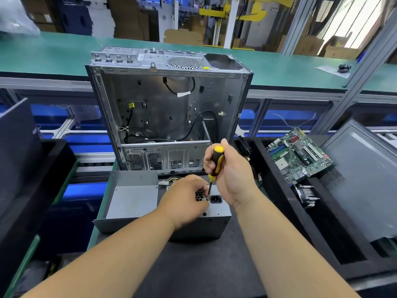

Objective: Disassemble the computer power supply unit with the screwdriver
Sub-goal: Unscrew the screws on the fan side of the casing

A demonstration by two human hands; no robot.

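Two hands at work on the power supply unit [214, 214], set on the dark mat [193, 265] in front of the emptied computer case [169, 108]. Right hand [232, 173] curled around the black-and-yellow handle of the screwdriver [214, 166], shaft angled down from the fingers, tip seated at a screw on the unit's upper face, just left of the black power socket [215, 199]. Left hand [184, 201] resting on the unit, fingertips bunched close round the shaft near the tip, apparently steadying it; whether actually pinching the shaft or only touching beside it, impossible to tell. Honeycomb vent holes [199, 195] peeking out just above the left knuckles.

Judged progress: early to middle. Unit already out of the case and lying free; a grey sheet-metal cover [131, 198] lying to the left of the left hand, though whether it belongs to this unit is unclear. Main housing still closed, so at least this screw to back out, then any others, then the lid to lift and the internals to separate.

Off to the right of the right hand, a green motherboard [298, 155] in a black tray [322, 233].

No brand, label or writing legible anywhere; a white tag on a cable inside the case too small to read.
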